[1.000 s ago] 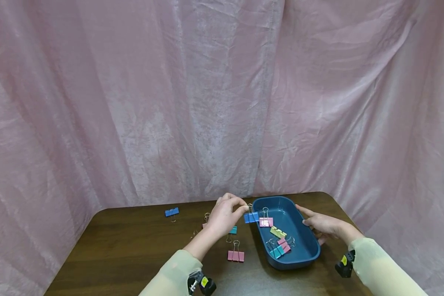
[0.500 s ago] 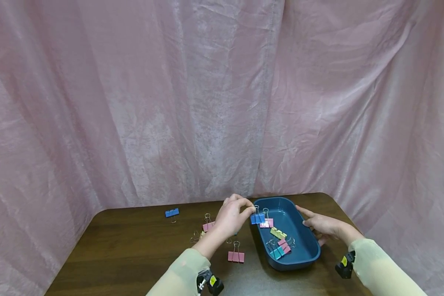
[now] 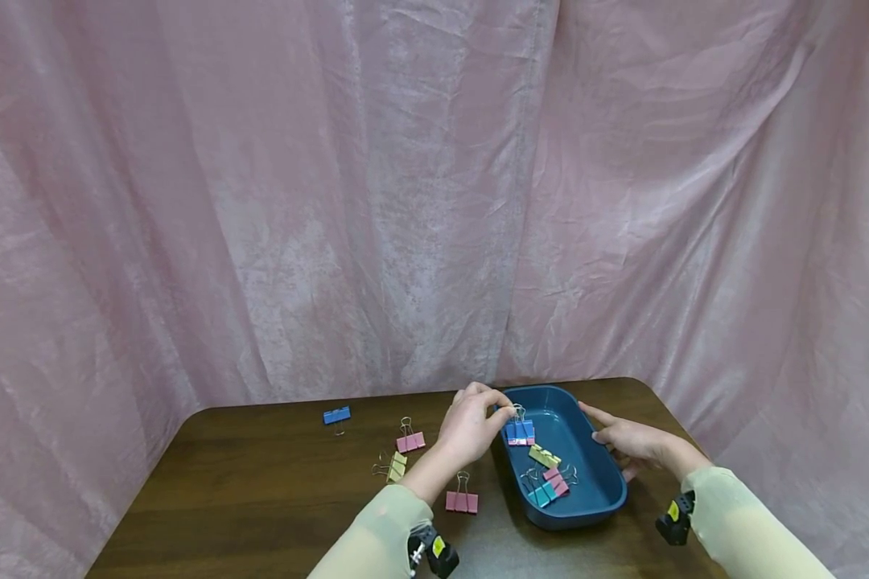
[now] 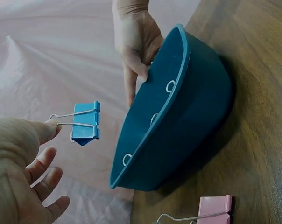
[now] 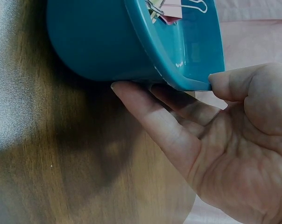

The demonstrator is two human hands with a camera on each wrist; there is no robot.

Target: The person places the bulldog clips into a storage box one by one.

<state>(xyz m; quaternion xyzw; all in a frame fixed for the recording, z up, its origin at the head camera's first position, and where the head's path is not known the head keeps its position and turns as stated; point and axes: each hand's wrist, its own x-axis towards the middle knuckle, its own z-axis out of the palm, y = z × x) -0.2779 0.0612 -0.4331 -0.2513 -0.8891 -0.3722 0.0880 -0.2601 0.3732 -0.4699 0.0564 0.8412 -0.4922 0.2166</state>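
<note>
Left hand (image 3: 474, 422) pinched a blue binder clip (image 3: 520, 429) by its wire end, other fingers loose. Clip hung beyond the fingertips, above the blue bin (image 3: 582, 452). Right hand (image 3: 633, 441) gripped the bin's near side, thumb at the rim, fingers outside.

2 binder clips (image 4: 86, 117) are blue, the tray (image 3: 574, 442) dark blue, the table (image 3: 261, 474) wood-grained brown.
</note>
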